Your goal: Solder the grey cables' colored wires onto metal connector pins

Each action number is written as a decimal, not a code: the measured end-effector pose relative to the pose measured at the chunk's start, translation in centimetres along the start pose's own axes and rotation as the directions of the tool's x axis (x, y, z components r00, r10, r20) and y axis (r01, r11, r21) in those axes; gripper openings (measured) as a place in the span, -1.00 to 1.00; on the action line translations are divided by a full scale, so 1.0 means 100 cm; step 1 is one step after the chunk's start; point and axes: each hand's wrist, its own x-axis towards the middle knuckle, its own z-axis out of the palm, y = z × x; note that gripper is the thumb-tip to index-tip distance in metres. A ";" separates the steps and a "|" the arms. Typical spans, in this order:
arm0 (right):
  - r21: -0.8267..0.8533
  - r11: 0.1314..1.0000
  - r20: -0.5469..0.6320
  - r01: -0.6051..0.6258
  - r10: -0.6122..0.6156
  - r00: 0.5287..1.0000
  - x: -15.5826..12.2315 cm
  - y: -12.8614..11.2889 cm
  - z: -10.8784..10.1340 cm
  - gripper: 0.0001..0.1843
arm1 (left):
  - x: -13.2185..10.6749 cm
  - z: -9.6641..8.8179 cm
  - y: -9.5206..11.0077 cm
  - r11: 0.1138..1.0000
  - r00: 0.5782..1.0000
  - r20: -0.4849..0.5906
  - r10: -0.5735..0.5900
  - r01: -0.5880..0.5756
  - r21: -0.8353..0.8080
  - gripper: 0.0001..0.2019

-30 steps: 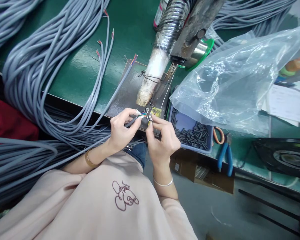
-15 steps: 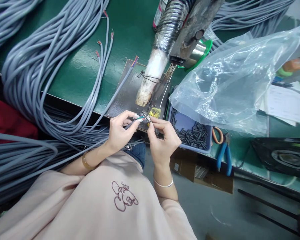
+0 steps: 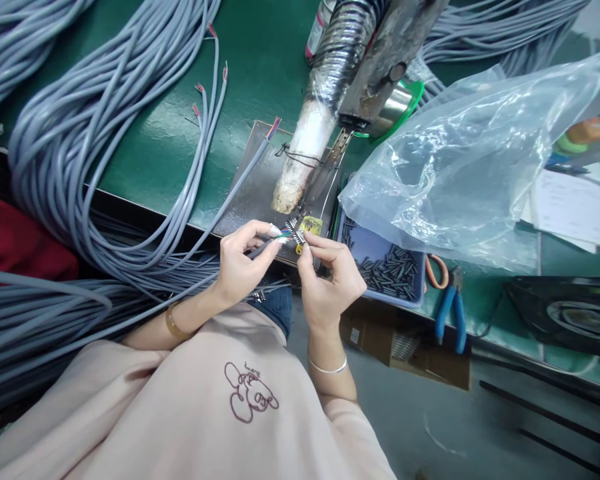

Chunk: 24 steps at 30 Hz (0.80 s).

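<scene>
My left hand [image 3: 245, 261] pinches the end of a grey cable between thumb and forefinger, and thin coloured wires [image 3: 284, 235] stick out past the fingertips. Between thumb and fingers, my right hand [image 3: 330, 275] grips a small multi-pin connector [image 3: 295, 230], tilted so its row of pins meets the wires. Just above the connector hangs the tip of a soldering iron in a metal holder [image 3: 341, 141]. A yellow pad [image 3: 312, 225] lies behind my right fingertips. Exactly where wires and pins touch is too small to tell.
Left of my hands lie large coils of grey cable [image 3: 95, 100]. A white-wrapped hose [image 3: 300, 157] hangs over a dark plate [image 3: 245, 180]. To the right are a blue bin [image 3: 417, 287] of black connectors, a plastic bag [image 3: 470, 167], blue-handled pliers [image 3: 450, 310] and a solder spool [image 3: 397, 110].
My right hand has shifted slightly right with the connector, which now sits right under the iron tip. My left hand stays almost in place, holding the cable wires.
</scene>
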 end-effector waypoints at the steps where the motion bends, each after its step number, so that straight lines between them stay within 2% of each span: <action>1: 0.007 1.000 -0.002 -0.001 0.001 1.000 0.000 0.000 0.000 -0.86 | 0.000 0.000 0.000 1.000 1.000 -0.003 0.009 -0.009 -0.003 -0.93; 4: 0.023 1.000 -0.003 -0.017 0.017 1.000 -0.001 0.000 0.001 -0.86 | 0.000 0.000 -0.001 1.000 1.000 -0.007 0.016 -0.016 -0.016 -0.92; 9: 0.014 1.000 -0.004 -0.027 0.027 1.000 -0.002 -0.001 0.000 -0.86 | 0.000 0.002 -0.001 0.998 0.999 0.008 -0.038 0.038 -0.053 -0.87; 13: 0.033 0.997 0.106 -0.063 0.059 0.993 -0.003 -0.003 -0.003 -0.85 | 0.003 -0.002 0.001 0.979 0.989 0.057 -0.136 0.143 -0.146 -0.83; 16: 0.109 0.982 0.240 -0.154 0.125 0.963 -0.005 -0.005 -0.008 -0.87 | 0.005 -0.008 0.004 0.914 0.944 0.215 -0.250 0.304 -0.270 -0.80; 18: 0.146 0.947 0.229 -0.287 0.250 0.941 -0.007 -0.007 -0.014 -0.91 | 0.005 -0.012 0.006 0.862 0.901 0.305 -0.309 0.400 -0.311 -0.80; 21: 0.125 0.902 0.116 -0.412 0.400 0.909 -0.003 -0.009 -0.025 -0.85 | 0.003 -0.016 0.010 0.818 0.860 0.346 -0.374 0.482 -0.314 -0.78; 22: 0.097 0.903 0.124 -0.418 0.406 0.906 0.000 -0.009 -0.028 -0.83 | 0.001 -0.016 0.011 0.810 0.851 0.354 -0.387 0.497 -0.310 -0.77; 24: 0.036 0.911 0.258 -0.410 0.388 0.885 0.008 -0.010 -0.035 -0.82 | -0.002 -0.016 0.013 0.801 0.840 0.370 -0.398 0.514 -0.306 -0.75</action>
